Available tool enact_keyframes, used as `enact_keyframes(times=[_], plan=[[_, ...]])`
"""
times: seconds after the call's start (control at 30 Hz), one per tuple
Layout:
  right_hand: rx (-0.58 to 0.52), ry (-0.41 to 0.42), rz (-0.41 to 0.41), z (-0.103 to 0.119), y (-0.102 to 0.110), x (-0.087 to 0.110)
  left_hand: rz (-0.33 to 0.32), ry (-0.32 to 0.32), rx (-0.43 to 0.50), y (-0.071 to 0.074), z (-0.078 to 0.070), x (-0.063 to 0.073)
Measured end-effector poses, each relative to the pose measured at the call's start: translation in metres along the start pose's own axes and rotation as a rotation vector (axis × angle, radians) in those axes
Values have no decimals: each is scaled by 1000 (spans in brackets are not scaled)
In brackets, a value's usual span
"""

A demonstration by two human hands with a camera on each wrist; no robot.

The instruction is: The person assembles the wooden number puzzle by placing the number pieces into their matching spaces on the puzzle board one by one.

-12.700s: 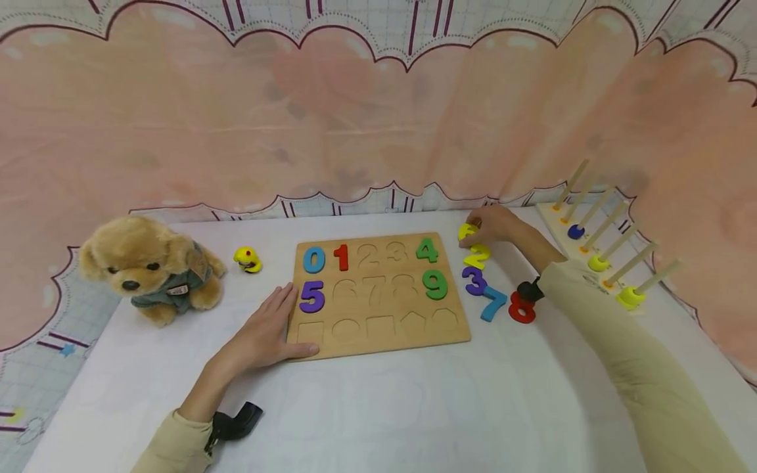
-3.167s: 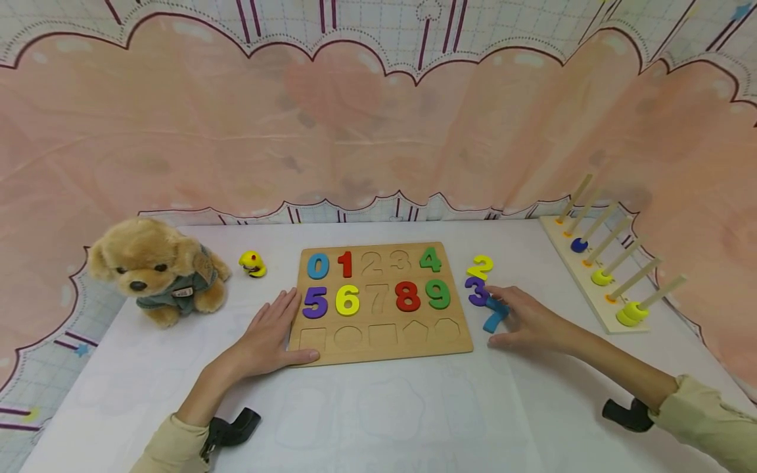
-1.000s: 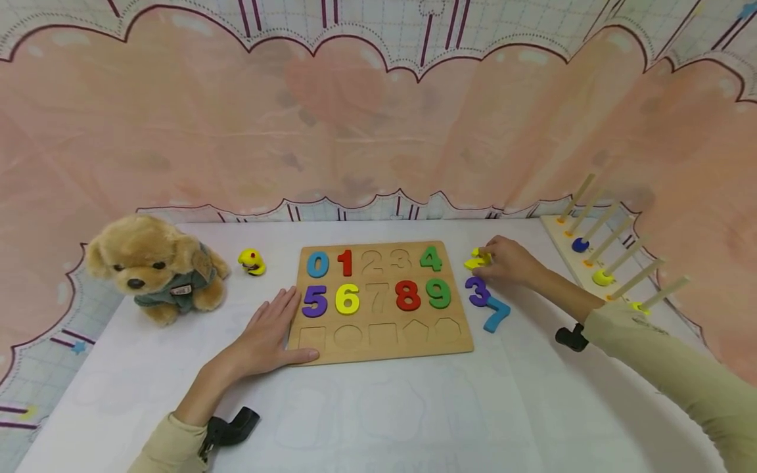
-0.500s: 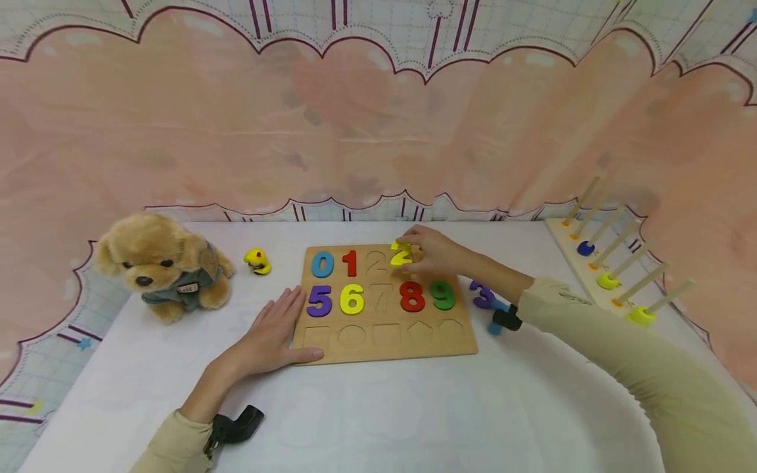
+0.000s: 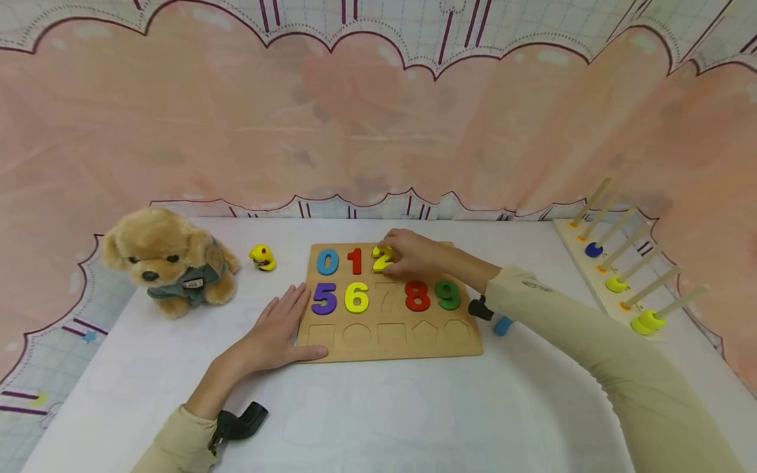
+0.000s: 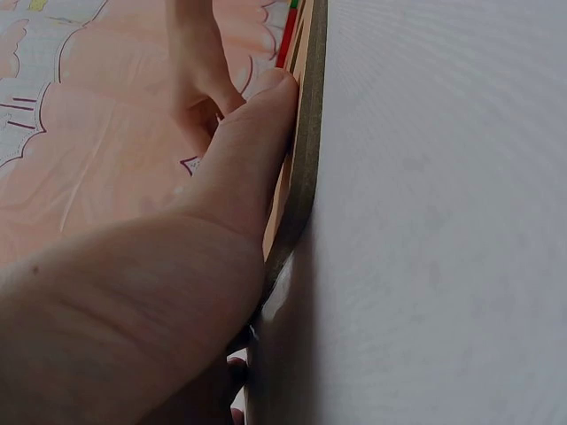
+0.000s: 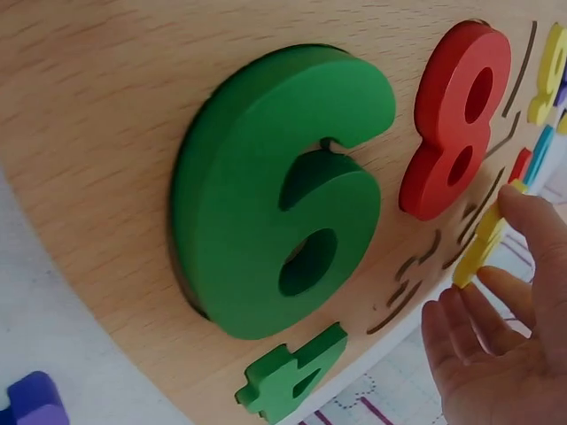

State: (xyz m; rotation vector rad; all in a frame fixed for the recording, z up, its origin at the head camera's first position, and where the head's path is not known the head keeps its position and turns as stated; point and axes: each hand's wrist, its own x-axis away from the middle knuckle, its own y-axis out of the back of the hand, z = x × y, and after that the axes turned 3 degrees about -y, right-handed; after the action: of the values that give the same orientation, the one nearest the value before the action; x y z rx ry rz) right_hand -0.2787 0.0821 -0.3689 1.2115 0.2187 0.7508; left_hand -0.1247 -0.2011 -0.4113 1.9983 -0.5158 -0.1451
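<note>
My right hand (image 5: 416, 253) pinches a yellow number 2 (image 5: 382, 260) over the top row of the wooden number board (image 5: 367, 355), just right of the red 1 (image 5: 354, 261). In the right wrist view thumb and fingers grip the yellow 2 (image 7: 478, 248) at its edges, tilted close over the board. My left hand (image 5: 275, 332) rests along the board's left edge, fingers straight and thumb on its lower corner. Set in the board are the blue 0 (image 5: 328, 261), purple 5 (image 5: 324, 299), yellow 6 (image 5: 357, 297), red 8 (image 5: 417, 295), green 9 (image 5: 447, 295) and green 4 (image 7: 288, 376).
Right of the board lies a blue 7 (image 5: 503, 326), mostly under the right sleeve; a purple number (image 7: 37, 403) shows in the right wrist view. A peg stand (image 5: 609, 289) stands far right. At left are a plush dog (image 5: 171, 263) and a small yellow toy (image 5: 263, 257).
Since the oldest frame, the yellow 6 and red 8 have entered the board. My right hand took the yellow 2 from the table and carried it left. My left hand stayed put.
</note>
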Motion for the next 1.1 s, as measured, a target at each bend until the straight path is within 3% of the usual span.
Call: enact_keyframes(times=[0.33,0.53,0.67,0.87,1.1], plan=[[69,33,-3,2,-1,-1,-4,-7,-3,0,-2,-3],[61,2,-81,2,5,15,11,0,-2,-1,-4,-4],[-13,-7,-174,-4,12,43,9,5,-10,0,-5,-3],[-142,-26,-237,-16,4,110,5,6,-10,1,-3,-1],[-122,-58,-326,-30,-9,166,-6,-2,-8,0,-2,1]])
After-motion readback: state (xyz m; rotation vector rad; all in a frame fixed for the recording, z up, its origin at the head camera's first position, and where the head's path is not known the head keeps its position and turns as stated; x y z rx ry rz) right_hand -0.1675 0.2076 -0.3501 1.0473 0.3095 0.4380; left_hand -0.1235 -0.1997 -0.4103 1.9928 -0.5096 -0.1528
